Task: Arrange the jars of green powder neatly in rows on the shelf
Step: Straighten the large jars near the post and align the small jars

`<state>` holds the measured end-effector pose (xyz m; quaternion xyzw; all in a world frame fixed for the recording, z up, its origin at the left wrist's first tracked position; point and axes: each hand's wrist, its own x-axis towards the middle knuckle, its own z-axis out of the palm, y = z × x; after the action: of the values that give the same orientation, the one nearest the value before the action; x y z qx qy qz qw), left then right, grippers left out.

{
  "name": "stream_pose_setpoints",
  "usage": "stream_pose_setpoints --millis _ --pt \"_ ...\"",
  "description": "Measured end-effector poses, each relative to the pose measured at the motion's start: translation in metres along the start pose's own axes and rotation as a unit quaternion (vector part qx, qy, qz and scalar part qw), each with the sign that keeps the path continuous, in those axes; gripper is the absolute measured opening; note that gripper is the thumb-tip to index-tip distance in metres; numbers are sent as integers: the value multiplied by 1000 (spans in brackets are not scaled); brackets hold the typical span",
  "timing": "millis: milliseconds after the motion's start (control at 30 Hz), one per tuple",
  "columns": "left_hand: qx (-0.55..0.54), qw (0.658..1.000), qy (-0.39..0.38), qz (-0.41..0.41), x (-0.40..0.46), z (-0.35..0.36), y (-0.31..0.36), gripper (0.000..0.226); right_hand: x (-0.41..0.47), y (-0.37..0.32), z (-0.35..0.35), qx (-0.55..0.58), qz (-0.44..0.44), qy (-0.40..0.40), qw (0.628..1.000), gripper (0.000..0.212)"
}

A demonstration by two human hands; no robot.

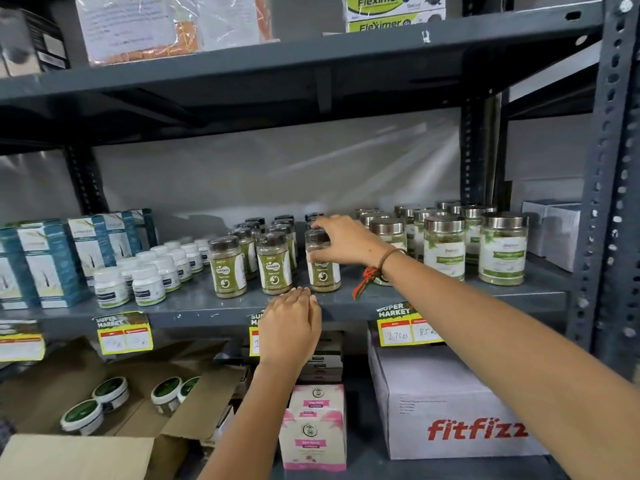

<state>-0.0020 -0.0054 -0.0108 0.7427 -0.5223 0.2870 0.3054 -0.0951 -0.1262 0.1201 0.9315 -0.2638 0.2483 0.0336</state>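
Several dark-lidded jars of green powder stand in three rows on the grey shelf (194, 306). The front jars of the left (227, 268) and middle (274, 263) rows stand free. My right hand (341, 242) grips the front jar of the right row (323, 271) from above and from its right side, fingers around the lid and upper body. My left hand (291, 327) rests with fingers together on the shelf's front edge, just below the middle row, holding nothing.
Steel-lidded glass jars (444, 247) stand right of the green jars, small white bottles (149, 284) and teal boxes (45, 265) to the left. Below are an open cardboard box with tubs (114, 400), pink boxes (313, 427) and a white fitfizz carton (450, 410).
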Motion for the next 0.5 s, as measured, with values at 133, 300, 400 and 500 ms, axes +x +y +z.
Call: stream_pose_setpoints --millis 133,300,400,500 --pt "-6 1000 3 1 -1 1 0 35 2 1 -1 1 11 -5 1000 75" --pt "-11 1000 13 6 -1 0 0 34 1 3 -4 2 25 -14 1000 80" --pt "-16 1000 9 6 -1 -1 0 35 -1 2 -5 -2 28 -7 1000 79" --pt "-18 1000 9 10 -1 -1 0 36 -1 2 -3 -8 22 -4 1000 78"
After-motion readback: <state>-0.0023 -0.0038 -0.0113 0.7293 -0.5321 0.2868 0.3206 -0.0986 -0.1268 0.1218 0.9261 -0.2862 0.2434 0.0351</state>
